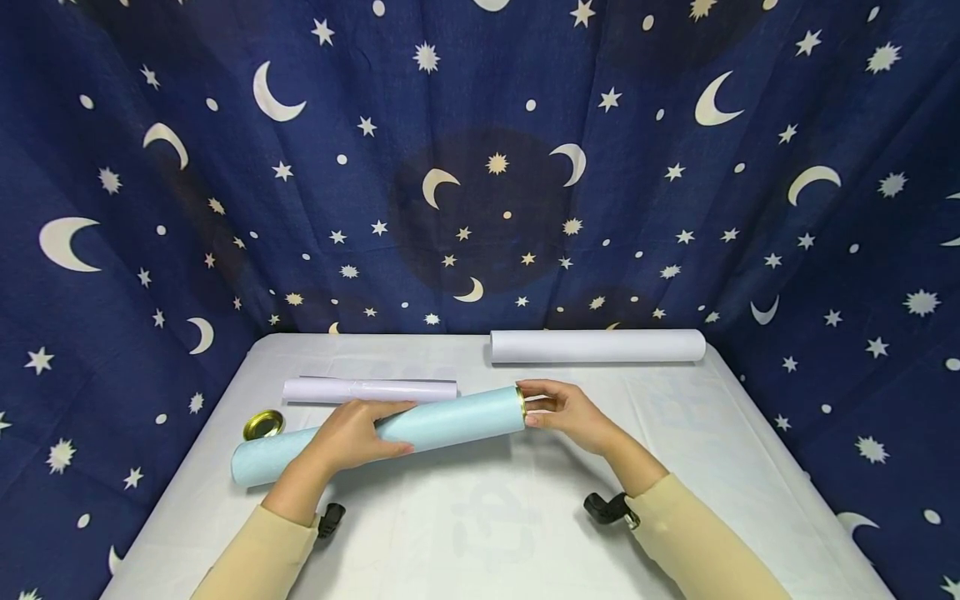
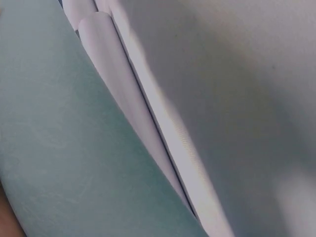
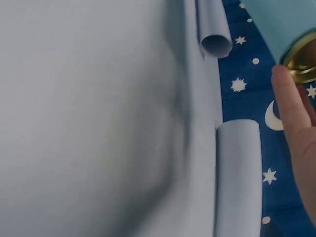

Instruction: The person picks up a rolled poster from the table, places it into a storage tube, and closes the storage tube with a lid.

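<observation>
Hands (image 1: 352,435) on pale blue tube (image 1: 457,420), gold lid (image 1: 263,425) nearby, white rolls (image 1: 597,346) behind

A curtained booth, the wider premises unclear: a navy moon-and-star curtain (image 1: 495,100) runs from nine through twelve to three o'clock, around a white-clothed table (image 1: 420,533) at six.

Left forearm (image 1: 296,492) and right forearm (image 1: 637,467) reach forward; left hand (image 1: 355,436) palm-down, thumb spread; right hand (image 1: 573,413) pointing inward, thumb (image 1: 546,420) below curved fingers (image 1: 542,387).
</observation>
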`<state>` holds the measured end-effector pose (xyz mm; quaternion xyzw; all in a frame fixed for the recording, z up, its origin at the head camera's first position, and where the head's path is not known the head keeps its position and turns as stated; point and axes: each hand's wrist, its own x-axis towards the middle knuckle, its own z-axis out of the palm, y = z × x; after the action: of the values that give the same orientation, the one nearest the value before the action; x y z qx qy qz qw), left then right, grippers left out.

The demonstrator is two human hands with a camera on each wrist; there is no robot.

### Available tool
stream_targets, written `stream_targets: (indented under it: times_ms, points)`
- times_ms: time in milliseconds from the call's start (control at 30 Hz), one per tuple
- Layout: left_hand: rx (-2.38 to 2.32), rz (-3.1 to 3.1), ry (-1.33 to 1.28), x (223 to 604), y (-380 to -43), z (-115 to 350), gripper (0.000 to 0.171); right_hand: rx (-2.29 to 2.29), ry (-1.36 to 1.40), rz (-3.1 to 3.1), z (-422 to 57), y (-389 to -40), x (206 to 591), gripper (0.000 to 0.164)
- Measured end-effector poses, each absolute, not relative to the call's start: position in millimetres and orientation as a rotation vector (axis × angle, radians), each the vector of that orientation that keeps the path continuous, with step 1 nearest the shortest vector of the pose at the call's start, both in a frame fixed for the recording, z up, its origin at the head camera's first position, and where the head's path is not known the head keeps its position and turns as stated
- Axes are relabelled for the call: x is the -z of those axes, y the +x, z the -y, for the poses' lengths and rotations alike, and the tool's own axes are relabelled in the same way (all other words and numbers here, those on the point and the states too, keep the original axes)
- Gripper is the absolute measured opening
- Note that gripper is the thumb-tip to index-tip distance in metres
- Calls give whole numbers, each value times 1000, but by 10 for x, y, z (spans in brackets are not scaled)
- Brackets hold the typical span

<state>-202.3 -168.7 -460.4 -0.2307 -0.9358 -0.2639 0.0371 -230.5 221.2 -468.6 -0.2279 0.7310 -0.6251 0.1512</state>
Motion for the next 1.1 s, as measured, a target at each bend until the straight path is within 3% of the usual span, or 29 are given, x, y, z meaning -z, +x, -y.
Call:
stream_targets:
  times_ms: [1100]
  points:
    - [925,2898,-597,4537,-2019,1707,71,1850,-550,-2073,-2046,-2342,4422,64]
